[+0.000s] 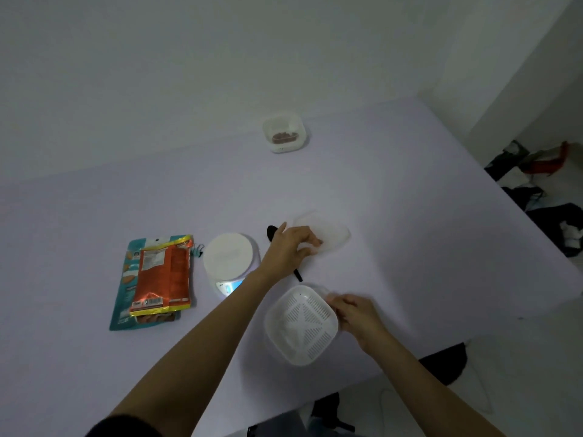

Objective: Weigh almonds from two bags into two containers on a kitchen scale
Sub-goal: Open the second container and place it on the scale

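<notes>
An orange almond bag [164,274] lies on top of a teal almond bag [124,298] at the left of the pale table [94,222]. Right of them stands a white kitchen scale [228,257] with a lit display and nothing on its round platform. My left hand [290,249] reaches over a black spoon [272,232] and pinches the edge of a translucent lid [331,233] lying on the table. My right hand [355,313] holds the right rim of a white slotted container [301,324] near the front edge. A second white container [285,134] with almonds inside stands far back.
The table's right edge runs diagonally from the back to the near right; dark and red clothes [549,197] lie on the floor beyond it. A wall rises behind the table. A small black clip [198,250] sits between the bags and the scale.
</notes>
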